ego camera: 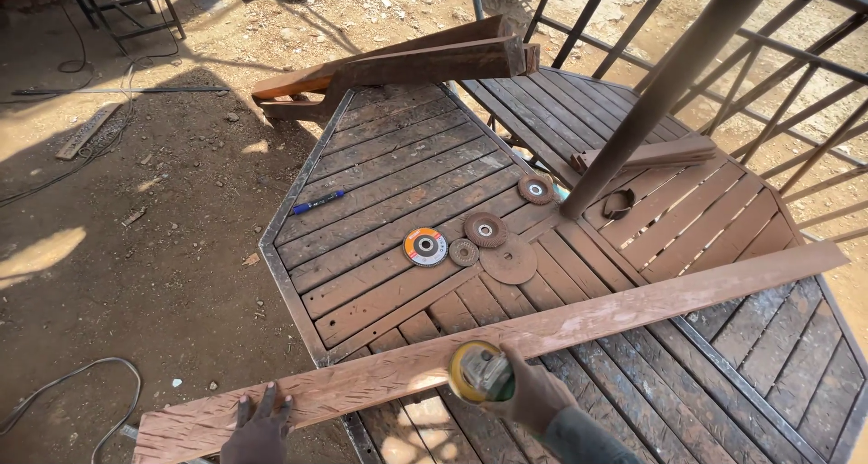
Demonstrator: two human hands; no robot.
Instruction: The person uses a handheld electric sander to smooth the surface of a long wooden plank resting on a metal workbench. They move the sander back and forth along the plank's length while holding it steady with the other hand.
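Observation:
A long reddish wooden plank [633,306] lies slantwise across the slatted wooden platform [389,175], from bottom left to the right edge. My left hand [260,425] presses flat on the plank's near left end, fingers spread. My right hand [533,393] grips an angle grinder [479,372] whose yellow-rimmed disc sits against the plank near its middle. The grinder's body is mostly hidden under my hand.
Several grinding discs [484,233] lie on the platform's middle, one with an orange label [425,246]. A blue marker [316,202] lies further left. A dark metal pole [651,102] rises from the centre. Stacked planks [398,66] rest at the far edge. Cables cross the dirt ground [136,211].

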